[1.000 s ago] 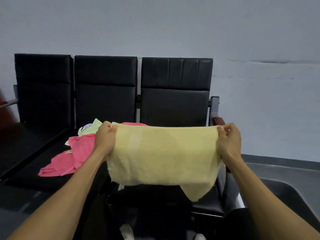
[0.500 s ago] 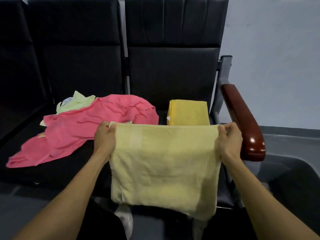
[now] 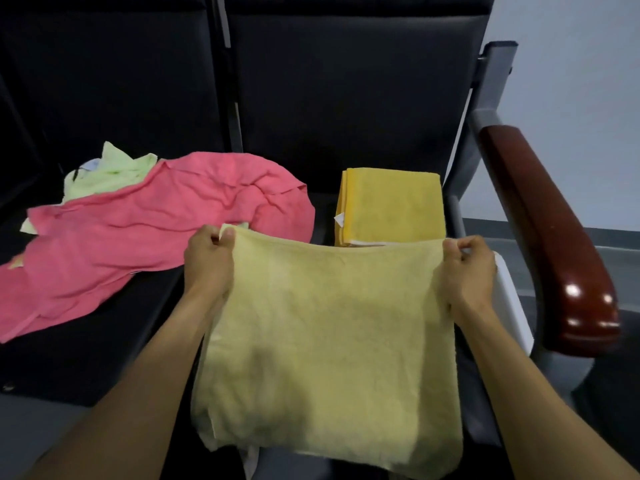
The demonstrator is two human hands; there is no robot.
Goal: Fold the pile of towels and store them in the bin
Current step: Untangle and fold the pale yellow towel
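Hands pinch the pale yellow terry towel's (image 3: pixel 329 341) top corners, left hand (image 3: pixel 207 261) and right hand (image 3: pixel 467 271), over the black seat's (image 3: pixel 104 358) front edge, apparently doubled; folded orange-yellow towel (image 3: pixel 391 206) behind.

**Count of things in view**

There are four towels: one pale yellow towel (image 3: pixel 329 341), one folded deep yellow towel (image 3: pixel 391 206), one crumpled pink towel (image 3: pixel 145 230) and one light green towel (image 3: pixel 104 174), which is partly hidden under the pink one. There are two hands, the left hand (image 3: pixel 207 261) and the right hand (image 3: pixel 467 271). Two black seats (image 3: pixel 346 98) are visible, and one wooden armrest (image 3: pixel 547 233).
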